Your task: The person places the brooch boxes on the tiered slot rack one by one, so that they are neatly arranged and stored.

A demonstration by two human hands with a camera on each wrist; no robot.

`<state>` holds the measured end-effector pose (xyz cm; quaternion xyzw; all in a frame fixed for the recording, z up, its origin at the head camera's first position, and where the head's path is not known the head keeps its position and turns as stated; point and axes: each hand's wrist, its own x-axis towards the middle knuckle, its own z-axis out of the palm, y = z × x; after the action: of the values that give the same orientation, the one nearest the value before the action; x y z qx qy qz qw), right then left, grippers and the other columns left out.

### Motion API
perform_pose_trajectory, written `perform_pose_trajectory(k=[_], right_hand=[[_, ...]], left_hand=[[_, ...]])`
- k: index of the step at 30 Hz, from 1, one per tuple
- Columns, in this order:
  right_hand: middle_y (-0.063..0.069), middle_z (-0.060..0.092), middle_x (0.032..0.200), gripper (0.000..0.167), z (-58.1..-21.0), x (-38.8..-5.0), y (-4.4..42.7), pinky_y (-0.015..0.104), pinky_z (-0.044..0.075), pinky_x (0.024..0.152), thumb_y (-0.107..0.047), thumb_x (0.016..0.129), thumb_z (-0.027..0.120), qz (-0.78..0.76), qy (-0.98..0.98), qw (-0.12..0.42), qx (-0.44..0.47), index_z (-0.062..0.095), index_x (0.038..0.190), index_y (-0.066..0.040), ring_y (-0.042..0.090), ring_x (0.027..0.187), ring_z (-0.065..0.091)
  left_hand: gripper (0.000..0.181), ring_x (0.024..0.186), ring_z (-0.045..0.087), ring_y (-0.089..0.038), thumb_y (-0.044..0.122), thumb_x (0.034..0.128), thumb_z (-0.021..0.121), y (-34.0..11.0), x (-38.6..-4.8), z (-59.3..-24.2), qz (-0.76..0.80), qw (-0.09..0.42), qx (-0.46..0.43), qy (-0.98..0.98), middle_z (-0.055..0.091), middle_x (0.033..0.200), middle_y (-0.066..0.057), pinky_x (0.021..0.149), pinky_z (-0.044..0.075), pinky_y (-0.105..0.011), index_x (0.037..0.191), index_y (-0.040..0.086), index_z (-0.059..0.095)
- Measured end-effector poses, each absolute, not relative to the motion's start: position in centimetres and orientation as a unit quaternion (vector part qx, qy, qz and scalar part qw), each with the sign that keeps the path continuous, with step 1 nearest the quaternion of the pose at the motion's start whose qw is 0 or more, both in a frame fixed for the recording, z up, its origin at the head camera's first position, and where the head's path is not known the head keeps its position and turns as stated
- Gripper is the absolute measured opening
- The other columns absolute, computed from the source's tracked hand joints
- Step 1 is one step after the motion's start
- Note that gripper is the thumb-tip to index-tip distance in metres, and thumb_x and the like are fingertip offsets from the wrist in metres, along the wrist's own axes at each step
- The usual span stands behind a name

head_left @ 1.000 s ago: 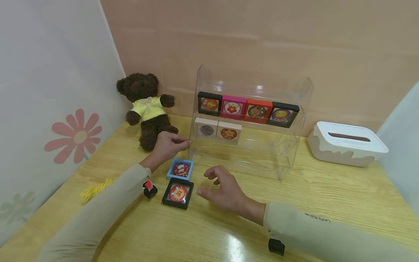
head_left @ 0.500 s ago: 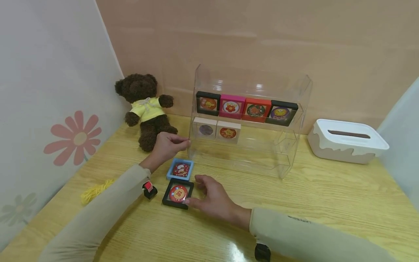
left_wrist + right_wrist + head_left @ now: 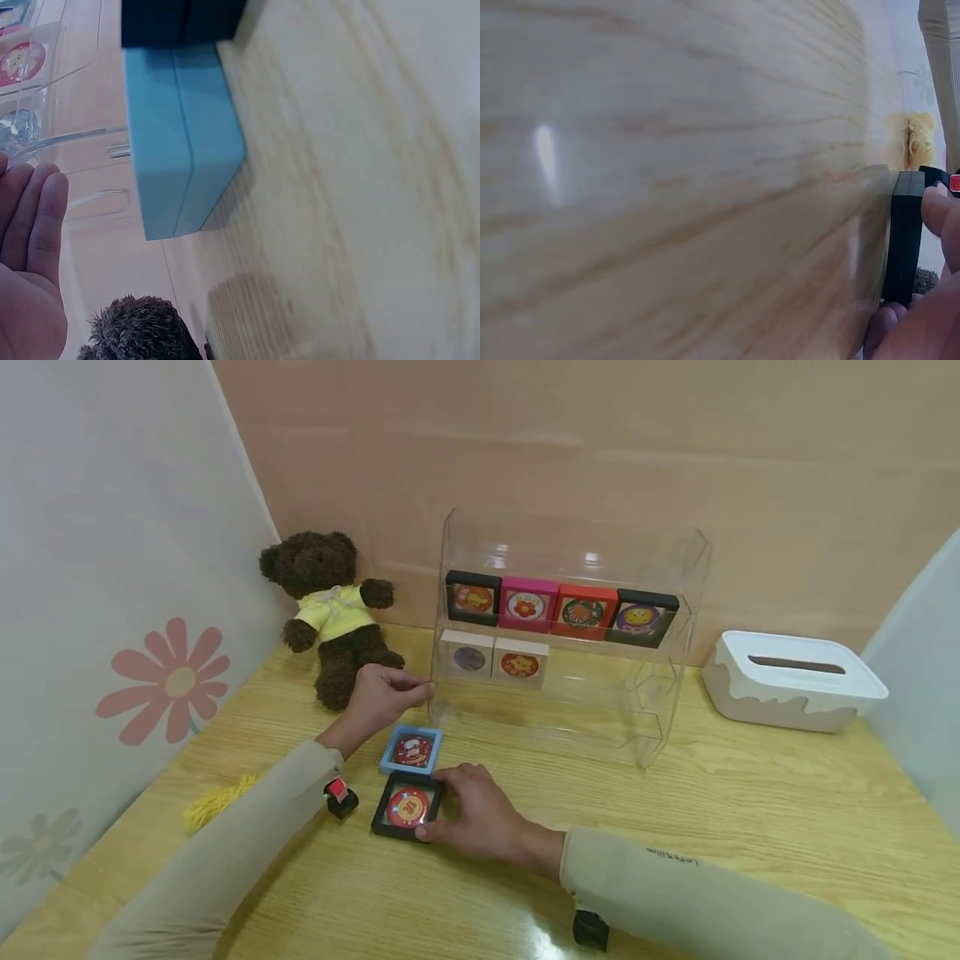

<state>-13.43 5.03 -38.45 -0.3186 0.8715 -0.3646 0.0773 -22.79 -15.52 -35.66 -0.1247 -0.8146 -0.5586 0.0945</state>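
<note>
My left hand (image 3: 381,697) pinches the left side edge of a clear acrylic display rack (image 3: 555,727). To the right of the near table area, my right hand (image 3: 480,814) grips a black square display frame (image 3: 382,818) by its right side, thumb at the near corner and fingers at the far one. A round red badge sits inside that frame. In the right wrist view the thumb and fingers lie around the black frame (image 3: 904,247). A light blue frame (image 3: 390,760) with a red badge lies just behind the black one. The left wrist view shows this blue frame (image 3: 180,142) from its side.
On the rack's upper tier stand several framed badges, among them a pink frame (image 3: 528,603). Two pale frames, one a cream frame (image 3: 521,663), fill the lower tier's left end. A teddy bear (image 3: 333,610), yellow yarn (image 3: 217,802) and a tissue box (image 3: 795,677) stand around.
My right hand has moved left and taken hold of the black frame, which still lies in the same place. The left hand keeps its pinch on the rack.
</note>
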Motion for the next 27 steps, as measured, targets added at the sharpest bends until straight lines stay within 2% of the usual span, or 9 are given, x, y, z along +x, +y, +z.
perform_pose_trajectory(k=[16,19,23,27], right_hand=[[0.004,0.057,0.11,0.067,-38.0,-12.5,7.2,0.034,0.043,0.088,-0.039,0.072,0.083,-0.345,0.879,0.085,-0.317,0.059,0.12,0.0,0.017,0.1,0.047],[0.003,0.057,0.112,0.064,-37.6,-12.2,7.7,0.035,0.043,0.09,-0.036,0.072,0.084,-0.356,0.874,0.087,-0.318,0.058,0.119,-0.002,0.017,0.103,0.048],[0.001,0.058,0.106,0.055,-37.3,-12.1,8.5,0.033,0.046,0.083,-0.026,0.073,0.085,-0.387,0.861,0.09,-0.317,0.056,0.114,-0.004,0.016,0.094,0.053],[-0.001,0.058,0.097,0.041,-37.0,-12.0,9.4,0.03,0.049,0.073,-0.012,0.076,0.081,-0.424,0.846,0.086,-0.312,0.056,0.107,-0.004,0.018,0.084,0.057]], left_hand=[[0.021,0.069,0.068,-0.02,0.02,0.0829,0.076,-15.6,-22.9,-35.8,-0.555,0.098,-0.127,-0.816,0.071,0.078,-0.011,0.061,0.056,-0.03,0.09,0.0,0.076],[0.018,0.071,0.069,-0.024,0.015,0.084,0.074,-15.4,-22.7,-35.4,-0.556,0.091,-0.119,-0.818,0.07,0.079,-0.014,0.063,0.056,-0.035,0.091,-0.002,0.075],[0.015,0.074,0.068,-0.033,0.006,0.085,0.071,-14.9,-21.5,-33.8,-0.555,0.092,-0.125,-0.817,0.069,0.08,-0.019,0.066,0.056,-0.043,0.092,-0.008,0.073],[0.016,0.075,0.067,-0.037,0.004,0.0854,0.07,-14.5,-20.7,-32.9,-0.552,0.095,-0.132,-0.818,0.068,0.081,-0.021,0.066,0.056,-0.042,0.093,-0.01,0.071]])
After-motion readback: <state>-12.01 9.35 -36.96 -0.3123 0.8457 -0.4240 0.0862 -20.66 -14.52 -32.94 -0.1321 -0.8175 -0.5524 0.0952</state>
